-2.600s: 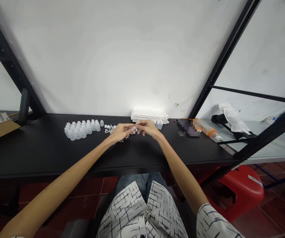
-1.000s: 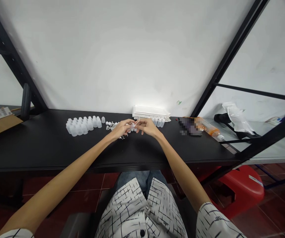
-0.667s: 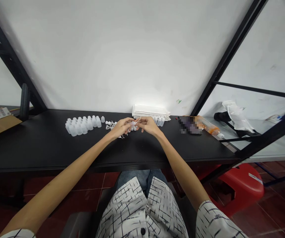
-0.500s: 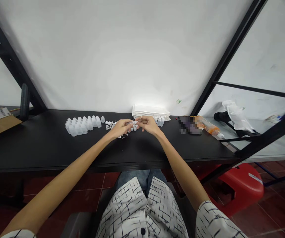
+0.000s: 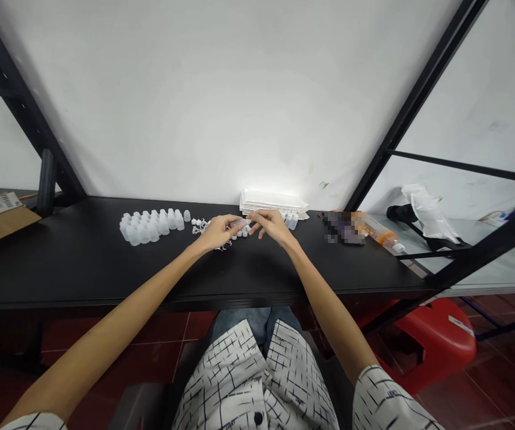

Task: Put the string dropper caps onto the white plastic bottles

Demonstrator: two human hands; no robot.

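Note:
Over the middle of the black table, my left hand [image 5: 215, 232] is closed on a small translucent plastic bottle [image 5: 241, 223], which lies tilted sideways between thumb and fingers. At the bottle's right end is my right hand [image 5: 272, 226], thumb and forefinger brought together and the other fingers loosely curled. Whatever is between those fingertips is too small to make out. Below and behind the hands are several small white-capped bottles [image 5: 242, 232], partly covered. By my left fingers lie white caps with thin strings [image 5: 200, 227] in a loose pile.
Rows of translucent bottles [image 5: 150, 227] stand to the left. A stack of white packets [image 5: 270, 202] lies against the wall. On the right are a blurred-out dark item [image 5: 343, 228] and an orange-labelled bottle [image 5: 383, 234]. A cardboard box [image 5: 4, 224] sits far left.
The thin white string seen at my right fingers earlier no longer shows. My right fingers have opened slightly, and the bottle in my left hand shows more clearly.

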